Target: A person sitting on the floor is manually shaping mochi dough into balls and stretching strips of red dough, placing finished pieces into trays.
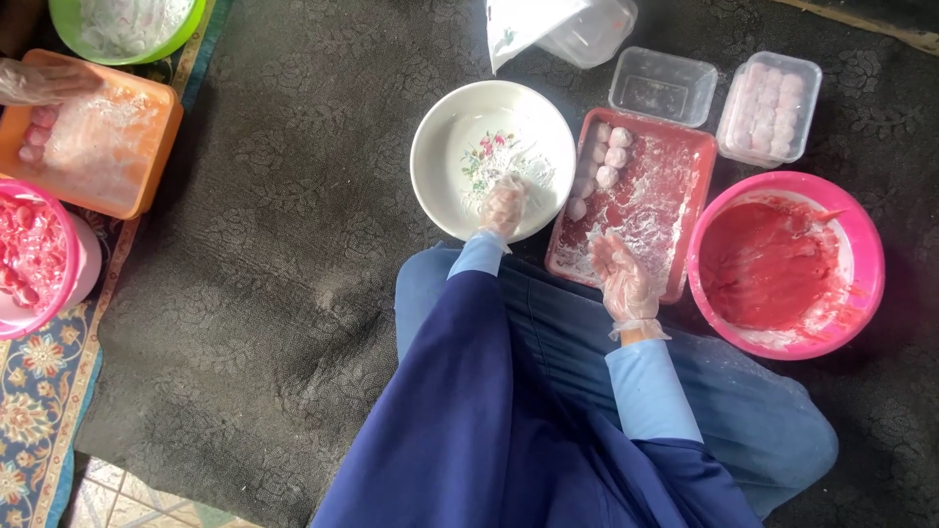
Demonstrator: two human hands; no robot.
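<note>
**Gloved hands at the floured bowl and the dough-ball tray**

The left hand (pixel 505 205), covered by a thin clear glove, is lowered into the white bowl (pixel 440 127), with the fingers curled narrowly over the white flour (pixel 509 156) on the bowl's flowered base. Whether a piece is enclosed in the fingers cannot be told. The bowl rim is seen just behind the wrist, and the bowl's bare wall lies ahead of the fingertips.

The right hand (pixel 622 279), likewise gloved, is rested at the near edge of the red tray (pixel 696 196), with the fingers loosely spread and nothing held. A row of pale pink dough balls (pixel 604 161) is placed ahead of this hand, along the tray side nearest the bowl. Flour is scattered over the tray floor beyond the fingertips.

To the outer side of the right hand, a pink bowl (pixel 866 244) of red paste is set, touching or just beside the tray. Beyond the tray, two clear plastic boxes are placed: an empty box (pixel 663 86) and a filled box (pixel 770 108) of pale balls.
</note>
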